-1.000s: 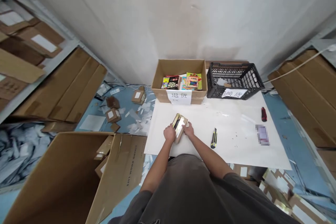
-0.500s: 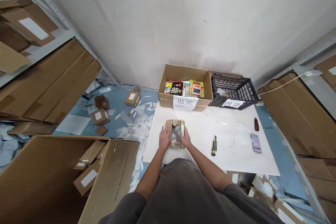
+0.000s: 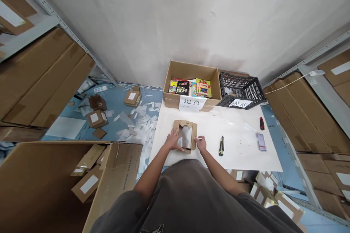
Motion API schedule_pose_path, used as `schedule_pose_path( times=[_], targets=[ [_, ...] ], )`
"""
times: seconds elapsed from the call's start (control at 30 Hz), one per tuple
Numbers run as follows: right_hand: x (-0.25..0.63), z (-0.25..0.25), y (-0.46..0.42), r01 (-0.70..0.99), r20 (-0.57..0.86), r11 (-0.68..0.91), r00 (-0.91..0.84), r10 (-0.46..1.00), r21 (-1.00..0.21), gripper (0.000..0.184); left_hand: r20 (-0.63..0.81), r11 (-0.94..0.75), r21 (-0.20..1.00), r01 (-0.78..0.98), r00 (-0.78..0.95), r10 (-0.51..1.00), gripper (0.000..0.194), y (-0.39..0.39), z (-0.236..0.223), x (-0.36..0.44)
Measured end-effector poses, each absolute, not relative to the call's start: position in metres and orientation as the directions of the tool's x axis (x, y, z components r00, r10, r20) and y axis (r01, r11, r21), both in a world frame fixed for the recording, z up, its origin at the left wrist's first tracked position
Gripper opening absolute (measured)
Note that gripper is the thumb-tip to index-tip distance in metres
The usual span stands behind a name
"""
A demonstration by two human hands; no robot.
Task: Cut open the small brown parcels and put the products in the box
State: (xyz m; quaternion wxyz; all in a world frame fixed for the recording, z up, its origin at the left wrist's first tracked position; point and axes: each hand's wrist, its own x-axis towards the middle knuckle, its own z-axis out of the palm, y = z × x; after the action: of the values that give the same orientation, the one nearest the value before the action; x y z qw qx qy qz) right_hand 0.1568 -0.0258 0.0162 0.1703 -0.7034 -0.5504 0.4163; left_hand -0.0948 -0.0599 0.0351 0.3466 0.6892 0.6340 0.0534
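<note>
A small cardboard box (image 3: 193, 131) lies on the white tabletop in front of me, its top flaps folded outward. Inside shows something pale and shiny, perhaps in clear plastic; its kind is unclear. My left hand (image 3: 173, 141) rests across the box's left side with fingers spread. On the opposite side, my right hand (image 3: 201, 143) pinches the edge of the right flap. To the right of that hand lies a yellow-and-black utility knife (image 3: 221, 146).
Behind the small box stand a labelled carton (image 3: 169, 100) of books and a black plastic crate (image 3: 240, 89). A red utility knife (image 3: 261, 123) lies at the table's right. A large open carton (image 3: 120, 174) stands left, near paper scraps (image 3: 144, 123) on the floor.
The small box's flaps have opened outward, uncovering more of its inside. My right hand has shifted slightly right with the flap, and my left fingers have spread over the box.
</note>
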Motion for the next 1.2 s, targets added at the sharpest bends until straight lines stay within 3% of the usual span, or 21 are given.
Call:
schedule_pose_path(
  times=[0.07, 0.13, 0.2, 0.3, 0.43, 0.53, 0.63, 0.77, 0.87, 1.0, 1.1, 1.2],
  targets=[
    [0.149, 0.024, -0.020, 0.797, -0.244, -0.156, 0.012, 0.970, -0.584, 0.023, -0.343, 0.035, 0.546, 0.837, 0.186, 0.921, 0.108, -0.072, 0.031, -0.090],
    [0.137, 0.033, -0.014, 0.872, -0.163, 0.098, -0.198, 0.966, -0.480, 0.022, -0.273, 0.023, 0.551, 0.834, 0.155, 0.949, 0.100, -0.086, 0.027, -0.080],
    [0.121, 0.041, -0.007, 0.850, -0.181, 0.319, -0.423, 0.888, -0.419, 0.029, -0.205, 0.006, 0.546, 0.838, 0.126, 0.970, 0.073, -0.098, 0.023, -0.070],
    [0.098, 0.048, 0.007, 0.802, -0.190, 0.440, -0.544, 0.817, -0.403, 0.043, -0.161, -0.011, 0.540, 0.842, 0.116, 0.980, 0.032, -0.112, 0.019, -0.063],
    [0.080, 0.053, 0.038, 0.780, -0.087, 0.443, -0.528, 0.845, -0.441, 0.069, -0.105, -0.026, 0.546, 0.837, 0.099, 0.989, 0.022, -0.123, 0.017, -0.068],
    [0.075, 0.056, 0.064, 0.777, -0.152, 0.423, -0.542, 0.827, -0.466, 0.076, -0.053, -0.045, 0.535, 0.844, 0.087, 0.995, 0.020, -0.129, 0.018, -0.075],
    [0.071, 0.059, 0.073, 0.775, -0.215, 0.419, -0.563, 0.798, -0.474, 0.074, -0.024, -0.038, 0.505, 0.862, 0.059, 0.998, 0.019, -0.134, 0.021, -0.083],
    [0.062, 0.063, 0.046, 0.812, -0.115, 0.334, -0.435, 0.893, -0.479, 0.059, 0.043, -0.069, 0.473, 0.878, 0.055, 0.998, 0.014, -0.140, 0.023, -0.088],
    [0.046, 0.060, 0.014, 0.878, -0.267, 0.212, -0.348, 0.899, -0.430, 0.053, 0.105, -0.072, 0.470, 0.880, 0.025, 0.994, 0.012, -0.144, 0.022, -0.087],
    [0.019, 0.046, -0.005, 0.948, -0.515, 0.097, -0.249, 0.820, -0.304, 0.084, 0.117, -0.083, 0.471, 0.878, 0.030, 0.993, 0.011, -0.146, 0.021, -0.085],
    [0.001, 0.036, -0.002, 0.965, -0.571, 0.025, -0.176, 0.802, -0.262, 0.100, 0.089, -0.065, 0.481, 0.874, 0.024, 0.996, 0.011, -0.146, 0.022, -0.088],
    [-0.012, 0.030, 0.000, 0.961, -0.585, -0.048, -0.126, 0.801, -0.272, 0.105, 0.061, -0.007, 0.501, 0.865, -0.028, 0.998, 0.012, -0.146, 0.021, -0.094]
  ],
)
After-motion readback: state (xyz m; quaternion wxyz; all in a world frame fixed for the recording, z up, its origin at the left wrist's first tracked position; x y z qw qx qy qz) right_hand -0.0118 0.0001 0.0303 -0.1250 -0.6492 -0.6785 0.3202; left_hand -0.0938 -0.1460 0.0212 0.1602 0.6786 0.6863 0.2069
